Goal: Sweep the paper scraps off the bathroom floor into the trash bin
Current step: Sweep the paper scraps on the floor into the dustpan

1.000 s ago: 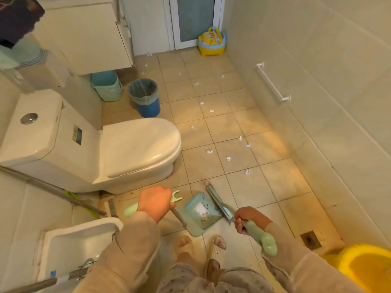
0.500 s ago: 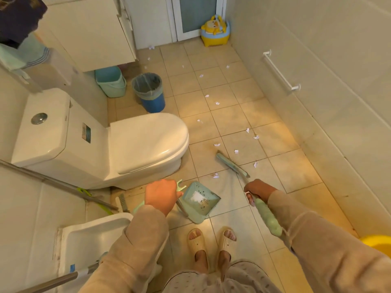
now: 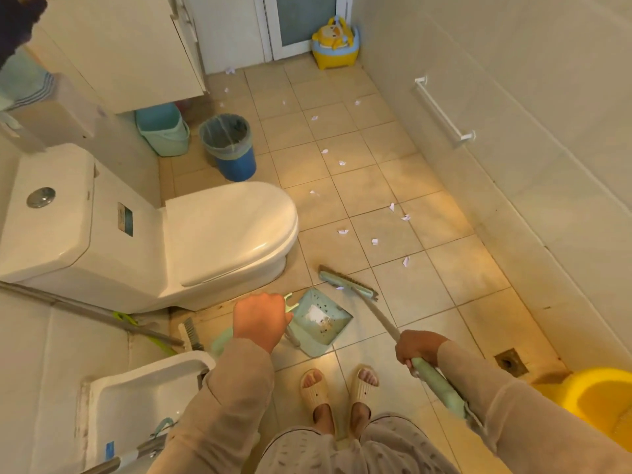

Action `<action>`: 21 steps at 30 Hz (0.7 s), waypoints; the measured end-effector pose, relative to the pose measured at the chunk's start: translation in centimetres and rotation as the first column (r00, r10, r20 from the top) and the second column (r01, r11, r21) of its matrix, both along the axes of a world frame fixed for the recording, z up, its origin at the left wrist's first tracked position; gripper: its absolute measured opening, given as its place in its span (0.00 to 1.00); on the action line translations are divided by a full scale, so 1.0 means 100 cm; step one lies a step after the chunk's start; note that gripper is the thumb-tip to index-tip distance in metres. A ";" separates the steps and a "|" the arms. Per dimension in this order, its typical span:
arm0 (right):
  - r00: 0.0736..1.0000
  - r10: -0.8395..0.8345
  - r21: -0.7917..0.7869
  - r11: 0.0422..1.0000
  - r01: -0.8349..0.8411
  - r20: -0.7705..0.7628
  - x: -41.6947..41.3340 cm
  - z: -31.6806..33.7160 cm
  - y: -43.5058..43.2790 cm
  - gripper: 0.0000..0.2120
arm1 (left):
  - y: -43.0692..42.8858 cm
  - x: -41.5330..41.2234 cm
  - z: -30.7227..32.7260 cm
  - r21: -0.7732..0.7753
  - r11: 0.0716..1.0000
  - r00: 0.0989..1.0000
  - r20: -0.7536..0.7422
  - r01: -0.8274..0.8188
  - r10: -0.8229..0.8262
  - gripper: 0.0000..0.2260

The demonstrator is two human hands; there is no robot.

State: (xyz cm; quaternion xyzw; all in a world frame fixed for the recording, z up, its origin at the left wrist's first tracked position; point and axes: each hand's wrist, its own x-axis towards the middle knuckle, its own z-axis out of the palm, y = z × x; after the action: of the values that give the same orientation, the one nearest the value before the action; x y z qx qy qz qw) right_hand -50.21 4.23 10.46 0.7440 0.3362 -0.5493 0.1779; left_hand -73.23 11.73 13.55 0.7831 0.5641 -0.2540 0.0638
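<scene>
My left hand (image 3: 261, 319) grips the handle of a pale green dustpan (image 3: 318, 321) that rests on the floor tiles with a white scrap and dark specks inside. My right hand (image 3: 419, 347) holds the green handle of a broom; its brush head (image 3: 345, 282) lies on the floor just beyond the pan's mouth, with one scrap against the bristles. Several white paper scraps (image 3: 375, 241) lie scattered over the beige tiles toward the door. The blue trash bin (image 3: 231, 147) with a grey liner stands beyond the toilet.
A white toilet (image 3: 205, 234) with its lid down fills the left. A green bucket (image 3: 164, 130) sits under the cabinet, a yellow potty (image 3: 335, 42) by the door, a yellow tub (image 3: 595, 401) at lower right. A floor drain (image 3: 511, 361) and a wall rail (image 3: 441, 111) are on the right.
The broom head swung out from beside the dustpan to the tiles ahead, then drew back left toward the pan's mouth, pushing a scrap. The dustpan hand stayed put.
</scene>
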 end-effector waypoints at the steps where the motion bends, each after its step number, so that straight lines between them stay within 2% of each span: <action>1: 0.999 0.039 -0.036 0.999 -0.041 -0.035 0.006 0.003 0.001 0.16 | 0.002 0.002 0.000 -0.001 1.000 1.000 0.003 -0.003 0.003 0.16; 2: 0.997 0.011 -0.077 0.997 -0.017 -0.081 0.013 0.005 0.004 0.16 | 0.003 0.003 0.001 0.007 1.000 1.000 0.010 0.001 -0.001 0.16; 5: 0.964 -0.216 -0.228 0.957 0.178 -0.155 0.026 0.015 0.017 0.15 | 0.010 0.005 0.000 0.060 0.998 0.999 0.036 0.015 -0.017 0.16; 9: 0.923 -0.345 -0.258 0.920 0.295 -0.173 0.042 0.023 0.028 0.17 | 0.022 0.015 0.000 0.114 0.993 0.998 0.062 0.016 -0.023 0.18; 13: 0.864 -0.459 -0.220 0.882 0.417 -0.205 0.061 0.028 0.024 0.17 | 0.037 0.027 0.000 0.143 0.987 0.995 0.064 0.071 -0.081 0.18; 21: 0.755 -0.617 -0.033 0.778 0.627 -0.222 0.092 0.024 0.003 0.17 | 0.056 0.064 -0.009 0.139 0.980 0.983 0.090 0.144 -0.158 0.17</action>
State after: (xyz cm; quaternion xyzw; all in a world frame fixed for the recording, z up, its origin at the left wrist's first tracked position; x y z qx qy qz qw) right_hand -41.04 4.52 12.89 0.7514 0.0994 -0.6486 -0.0694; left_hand -66.78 17.36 12.68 0.8379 0.5146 -0.1806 0.0207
